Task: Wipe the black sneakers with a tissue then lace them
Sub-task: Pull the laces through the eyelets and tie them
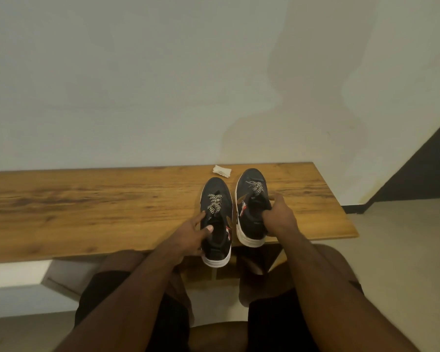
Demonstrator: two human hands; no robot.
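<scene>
Left hand [192, 231] holding left sneaker [217, 219] by its heel, right hand [277, 215] gripping right sneaker [252, 207]; tissue [222, 171] just past both hands on bench [87, 199]. Could tip off edge, laces [214, 203] loose

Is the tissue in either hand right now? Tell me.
No, the tissue lies on the wooden table beyond the sneakers, while the left hand and right hand each hold a sneaker.

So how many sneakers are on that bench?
2. The left sneaker sits by the near edge, held by the left hand; the right sneaker stands beside it, gripped by the right hand.
</scene>
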